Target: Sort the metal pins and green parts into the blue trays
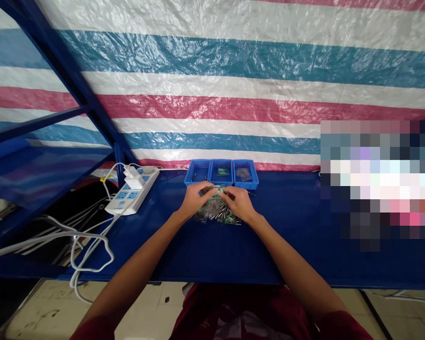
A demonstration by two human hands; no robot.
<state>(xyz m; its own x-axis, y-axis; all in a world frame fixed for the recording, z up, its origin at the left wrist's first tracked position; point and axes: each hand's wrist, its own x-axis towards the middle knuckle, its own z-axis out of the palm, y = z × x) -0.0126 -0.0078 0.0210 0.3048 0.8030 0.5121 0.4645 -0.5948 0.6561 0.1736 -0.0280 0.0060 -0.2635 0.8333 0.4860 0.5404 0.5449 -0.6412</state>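
My left hand (194, 199) and my right hand (240, 204) meet over a clear plastic bag (215, 210) of small green circuit boards and metal pins, lying on the blue table (212, 250). Both hands pinch the bag's top edge, close together. What the fingertips hold inside the fold is hidden. Just behind the hands stand three small blue bins in a row: the left bin (197, 173), the middle bin (221, 173) with a green part in it, and the right bin (245, 174) with a brownish packet.
A white power strip (132, 192) with a plugged adapter lies at the left, its white cables (88, 241) looping off the table edge. A striped tarpaulin (233, 94) hangs behind. A blue shelf frame (38, 123) stands left. A blurred patch covers the right.
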